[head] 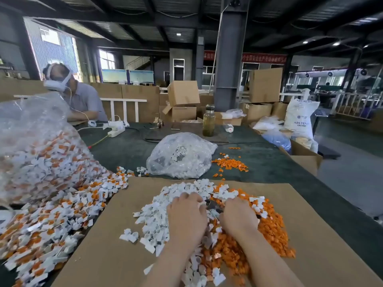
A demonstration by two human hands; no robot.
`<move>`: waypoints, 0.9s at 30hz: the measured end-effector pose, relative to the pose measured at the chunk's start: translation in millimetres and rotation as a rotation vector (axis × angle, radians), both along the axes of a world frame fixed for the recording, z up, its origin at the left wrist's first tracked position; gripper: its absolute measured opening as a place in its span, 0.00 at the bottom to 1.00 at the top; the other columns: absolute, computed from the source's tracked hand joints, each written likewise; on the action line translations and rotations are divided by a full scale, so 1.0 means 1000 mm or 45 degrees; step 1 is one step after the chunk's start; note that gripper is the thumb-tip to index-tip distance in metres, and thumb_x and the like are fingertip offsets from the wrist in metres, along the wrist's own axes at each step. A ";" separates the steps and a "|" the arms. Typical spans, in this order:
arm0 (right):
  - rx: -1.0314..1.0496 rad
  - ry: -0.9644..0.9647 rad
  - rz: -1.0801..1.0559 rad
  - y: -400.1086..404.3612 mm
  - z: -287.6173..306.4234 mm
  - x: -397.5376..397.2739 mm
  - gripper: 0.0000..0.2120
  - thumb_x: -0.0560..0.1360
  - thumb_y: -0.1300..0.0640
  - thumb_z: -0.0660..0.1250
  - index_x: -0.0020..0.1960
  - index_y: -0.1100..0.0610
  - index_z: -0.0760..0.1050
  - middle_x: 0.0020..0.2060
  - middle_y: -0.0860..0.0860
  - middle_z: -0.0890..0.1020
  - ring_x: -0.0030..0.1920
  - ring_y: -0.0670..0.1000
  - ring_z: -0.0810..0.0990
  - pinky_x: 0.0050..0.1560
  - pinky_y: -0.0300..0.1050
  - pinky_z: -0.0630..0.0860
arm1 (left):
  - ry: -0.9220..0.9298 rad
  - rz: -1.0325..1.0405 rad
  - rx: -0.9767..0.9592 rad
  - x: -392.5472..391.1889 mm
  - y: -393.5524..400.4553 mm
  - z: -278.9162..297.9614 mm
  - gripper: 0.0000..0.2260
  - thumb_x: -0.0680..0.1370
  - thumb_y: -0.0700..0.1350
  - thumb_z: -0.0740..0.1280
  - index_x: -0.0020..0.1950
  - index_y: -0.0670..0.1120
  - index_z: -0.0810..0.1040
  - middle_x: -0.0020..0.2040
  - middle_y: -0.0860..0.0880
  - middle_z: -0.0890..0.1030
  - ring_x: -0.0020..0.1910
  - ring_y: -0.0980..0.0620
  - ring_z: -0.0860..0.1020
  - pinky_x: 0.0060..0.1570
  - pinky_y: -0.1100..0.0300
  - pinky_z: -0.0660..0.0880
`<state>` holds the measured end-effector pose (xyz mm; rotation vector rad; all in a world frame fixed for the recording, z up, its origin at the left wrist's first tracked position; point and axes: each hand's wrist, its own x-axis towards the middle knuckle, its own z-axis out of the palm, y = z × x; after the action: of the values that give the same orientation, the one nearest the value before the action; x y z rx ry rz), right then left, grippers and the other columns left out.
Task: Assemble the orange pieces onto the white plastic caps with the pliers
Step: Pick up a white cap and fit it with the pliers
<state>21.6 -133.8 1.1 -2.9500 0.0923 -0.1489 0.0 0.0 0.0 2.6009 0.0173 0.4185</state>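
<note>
Loose white plastic caps (154, 216) lie heaped on a cardboard sheet (116, 255), with a heap of orange pieces (271, 228) beside them on the right. My left hand (186, 216) rests knuckles-up on the white heap, fingers curled down; a white cap shows at its fingertips. My right hand (238, 218) grips the pliers (212, 205), whose dark metal jaws poke out between the two hands. What the jaws hold is hidden.
A pile of assembled white-and-orange caps (51, 220) spills from a big clear bag (37, 146) at left. A clear bag of white caps (180, 156) and scattered orange pieces (230, 163) lie behind. A bottle (209, 122) stands further back. Another person (78, 98) sits far left.
</note>
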 end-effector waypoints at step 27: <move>0.221 -0.339 0.171 0.002 -0.007 0.028 0.23 0.67 0.41 0.68 0.56 0.52 0.73 0.45 0.44 0.77 0.46 0.47 0.75 0.62 0.47 0.71 | -0.010 -0.075 -0.430 0.058 0.010 -0.026 0.19 0.77 0.65 0.63 0.60 0.56 0.80 0.51 0.59 0.82 0.55 0.58 0.78 0.63 0.54 0.63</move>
<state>49.2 -131.9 -6.1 -2.7241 -0.1237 -0.4849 57.7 9.7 -26.3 2.2616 0.0074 0.3695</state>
